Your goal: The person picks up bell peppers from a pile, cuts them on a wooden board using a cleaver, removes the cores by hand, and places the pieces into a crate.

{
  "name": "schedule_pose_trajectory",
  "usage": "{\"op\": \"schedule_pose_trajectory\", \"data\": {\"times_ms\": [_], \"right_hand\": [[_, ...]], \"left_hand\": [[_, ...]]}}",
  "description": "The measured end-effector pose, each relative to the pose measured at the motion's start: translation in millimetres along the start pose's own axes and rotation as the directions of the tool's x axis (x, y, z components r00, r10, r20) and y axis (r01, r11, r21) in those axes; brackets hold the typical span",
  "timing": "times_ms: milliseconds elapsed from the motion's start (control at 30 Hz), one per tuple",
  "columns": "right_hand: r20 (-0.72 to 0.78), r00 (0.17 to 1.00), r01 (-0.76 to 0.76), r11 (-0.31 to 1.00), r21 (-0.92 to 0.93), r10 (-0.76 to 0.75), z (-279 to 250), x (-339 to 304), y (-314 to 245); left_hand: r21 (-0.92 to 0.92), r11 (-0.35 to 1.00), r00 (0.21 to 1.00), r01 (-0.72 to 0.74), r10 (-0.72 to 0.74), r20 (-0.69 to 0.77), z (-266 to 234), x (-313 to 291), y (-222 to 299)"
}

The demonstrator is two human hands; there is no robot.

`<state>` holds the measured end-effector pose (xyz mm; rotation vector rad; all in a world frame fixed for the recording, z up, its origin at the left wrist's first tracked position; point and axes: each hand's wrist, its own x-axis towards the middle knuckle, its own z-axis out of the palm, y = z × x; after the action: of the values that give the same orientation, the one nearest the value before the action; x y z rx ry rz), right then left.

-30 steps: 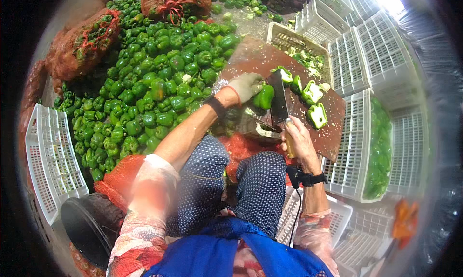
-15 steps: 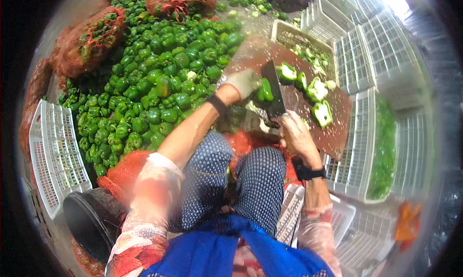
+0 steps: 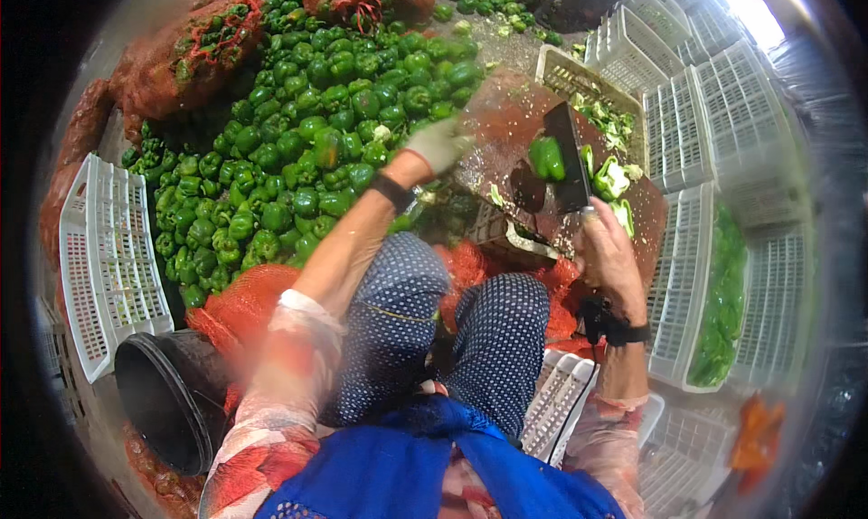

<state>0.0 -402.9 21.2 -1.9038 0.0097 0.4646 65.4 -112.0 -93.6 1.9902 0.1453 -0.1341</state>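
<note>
My right hand [image 3: 611,252] is closed round the handle of a dark, broad-bladed cleaver [image 3: 568,157], its blade pointing away from me over a reddish-brown cutting board [image 3: 506,103]. Against the blade's left side lies a green bell pepper piece [image 3: 546,158]. On the blade's right, cut green pepper pieces [image 3: 612,179] show pale insides, and the blade partly covers them. My left hand [image 3: 439,146], in a pale glove, is over the board's left edge beside a large heap of green bell peppers [image 3: 298,148]. Its blurred fingers stretch out, with nothing visible in them.
Behind the board stands a pale crate [image 3: 638,112] with pepper scraps. Stacked white crates [image 3: 705,130] line the right, one holding green peppers [image 3: 719,293]. At left are a white crate [image 3: 108,257], a black bucket [image 3: 163,401] and red mesh sacks [image 3: 185,71].
My left hand has left the pepper piece and moved left toward the heap. My right hand has carried the cleaver rightward, with the pepper piece shifting right beside it. The view has shifted slightly.
</note>
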Motion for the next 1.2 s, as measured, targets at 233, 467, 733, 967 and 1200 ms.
{"op": "schedule_pose_trajectory", "data": {"times_ms": [233,467,733,967,1200], "right_hand": [[0.037,0.999,-0.022,0.966,-0.258,0.033,3.2,25.1,34.7],[-0.005,1.000,-0.017,0.999,0.043,0.017,-19.4,4.8,30.5],[0.117,0.987,-0.091,0.982,-0.166,0.111,-61.0,-18.8,55.9],[0.110,0.957,0.287,0.812,-0.508,-0.270,-93.3,16.0,58.9],[0.134,0.990,0.120,0.756,-0.644,-0.042,-99.3,21.3,14.7]], "left_hand": [[0.161,0.986,0.997,-0.043,0.053,-0.056,-11.9,-30.8,-23.8],[-0.184,0.975,0.991,0.126,-0.134,-0.029,-30.7,-67.0,-73.2],[-0.198,0.862,0.859,0.466,-0.495,-0.132,-107.9,-149.7,-174.3],[0.013,0.997,0.930,-0.071,0.071,-0.362,-189.5,-137.0,-31.8],[0.587,0.607,0.835,-0.536,0.484,0.261,-84.5,-100.1,82.3]]}}
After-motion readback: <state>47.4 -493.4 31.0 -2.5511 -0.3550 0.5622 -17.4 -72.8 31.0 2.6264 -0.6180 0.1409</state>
